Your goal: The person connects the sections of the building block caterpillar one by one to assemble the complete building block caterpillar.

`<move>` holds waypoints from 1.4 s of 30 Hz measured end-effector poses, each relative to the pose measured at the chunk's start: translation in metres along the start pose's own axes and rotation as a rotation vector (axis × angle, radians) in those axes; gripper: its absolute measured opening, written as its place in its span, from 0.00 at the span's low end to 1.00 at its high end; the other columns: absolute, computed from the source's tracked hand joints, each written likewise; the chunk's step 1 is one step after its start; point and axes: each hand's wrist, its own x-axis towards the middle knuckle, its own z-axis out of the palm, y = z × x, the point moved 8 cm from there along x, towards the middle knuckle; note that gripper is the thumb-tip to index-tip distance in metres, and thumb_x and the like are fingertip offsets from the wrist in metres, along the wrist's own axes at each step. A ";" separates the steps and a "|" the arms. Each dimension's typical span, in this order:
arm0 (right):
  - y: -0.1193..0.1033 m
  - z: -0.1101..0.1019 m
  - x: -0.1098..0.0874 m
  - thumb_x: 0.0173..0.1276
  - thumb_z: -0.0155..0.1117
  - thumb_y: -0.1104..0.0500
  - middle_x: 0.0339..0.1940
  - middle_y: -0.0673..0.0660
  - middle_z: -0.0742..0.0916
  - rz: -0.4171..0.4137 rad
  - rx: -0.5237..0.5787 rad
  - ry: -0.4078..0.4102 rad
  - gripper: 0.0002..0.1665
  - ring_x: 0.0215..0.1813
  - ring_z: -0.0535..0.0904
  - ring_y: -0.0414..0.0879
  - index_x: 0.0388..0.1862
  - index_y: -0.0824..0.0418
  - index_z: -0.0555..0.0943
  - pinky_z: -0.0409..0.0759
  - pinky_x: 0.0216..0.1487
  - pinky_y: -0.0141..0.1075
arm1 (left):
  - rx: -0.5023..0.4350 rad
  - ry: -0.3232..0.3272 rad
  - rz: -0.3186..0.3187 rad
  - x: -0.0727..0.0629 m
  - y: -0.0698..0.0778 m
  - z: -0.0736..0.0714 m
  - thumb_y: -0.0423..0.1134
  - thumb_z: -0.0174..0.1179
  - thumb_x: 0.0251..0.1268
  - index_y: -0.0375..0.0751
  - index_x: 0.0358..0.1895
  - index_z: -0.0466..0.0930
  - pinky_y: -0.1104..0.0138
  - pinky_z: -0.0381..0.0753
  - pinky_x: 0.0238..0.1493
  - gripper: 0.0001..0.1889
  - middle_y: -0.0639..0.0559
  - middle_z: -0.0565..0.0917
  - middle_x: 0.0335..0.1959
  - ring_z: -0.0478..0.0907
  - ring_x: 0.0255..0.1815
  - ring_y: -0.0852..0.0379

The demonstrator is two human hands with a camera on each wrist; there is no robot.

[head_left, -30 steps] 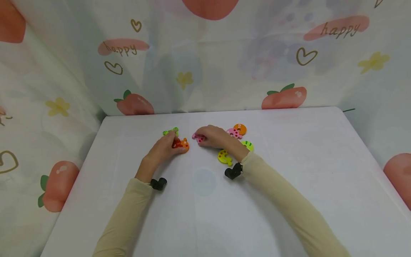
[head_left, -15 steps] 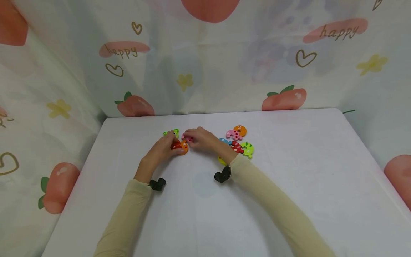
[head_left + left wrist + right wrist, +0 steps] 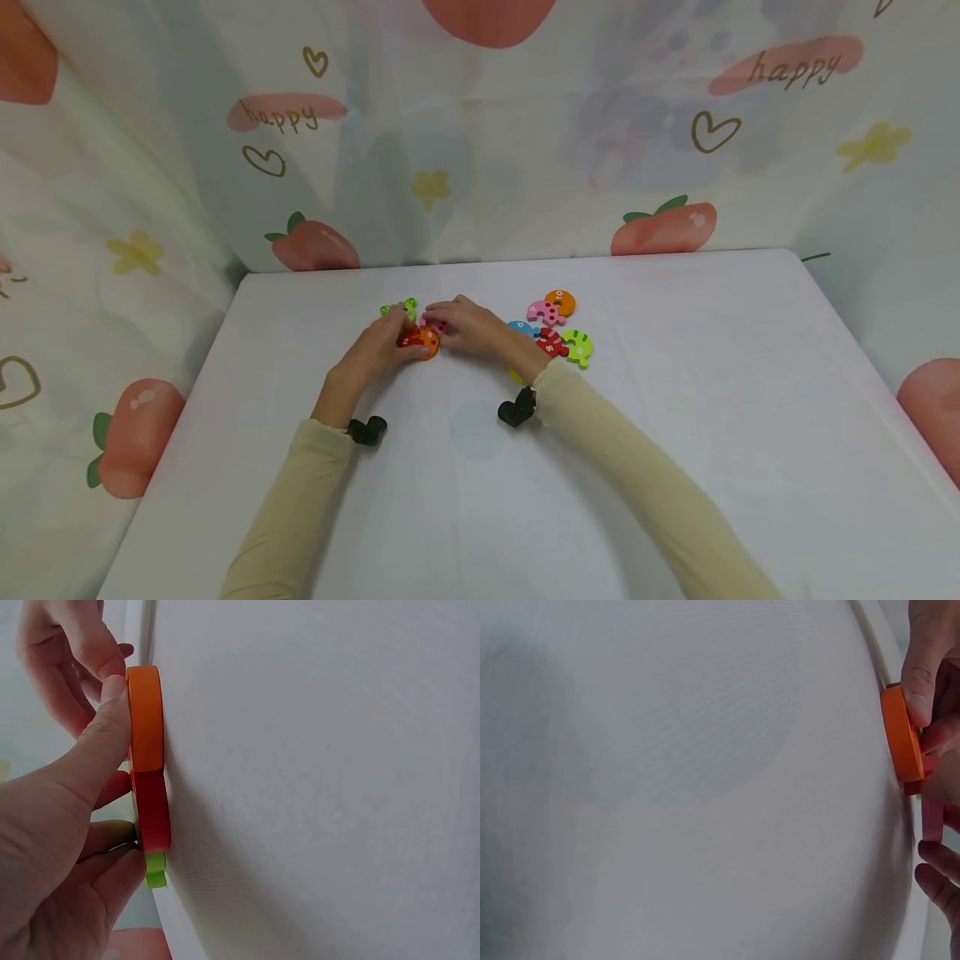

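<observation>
In the head view, my left hand (image 3: 378, 343) holds a red puzzle piece (image 3: 408, 339) joined to a spotted orange puzzle piece (image 3: 430, 343). Its thumb lies on the orange piece (image 3: 147, 720) in the left wrist view, with the other fingers along the red piece (image 3: 153, 814). A green puzzle piece (image 3: 409, 306) sits just beyond these fingers, partly covered. My right hand (image 3: 471, 325) pinches a spotted pink puzzle piece (image 3: 931, 819) right against the orange one. Most of the pink piece is hidden by the fingers in the head view.
Right of my hands lie more number puzzle pieces: a pink one (image 3: 545, 312) beside an orange one (image 3: 561, 302), and a red one (image 3: 551, 342) between blue (image 3: 521, 327) and green (image 3: 578, 348). A yellow one is mostly behind the right wrist. All rest on the white table (image 3: 675, 400).
My right hand has moved left with the pink piece, up to the orange piece, uncovering the blue and red pieces at right. The left hand has stayed nearly still.
</observation>
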 end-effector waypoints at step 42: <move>0.019 -0.073 -0.142 0.69 0.59 0.61 0.67 0.59 0.76 0.144 0.046 0.100 0.34 0.66 0.71 0.54 0.73 0.59 0.64 0.78 0.61 0.49 | 0.218 -0.156 0.011 -0.009 0.025 0.014 0.45 0.53 0.70 0.58 0.75 0.58 0.42 0.59 0.73 0.30 0.33 0.48 0.78 0.42 0.80 0.37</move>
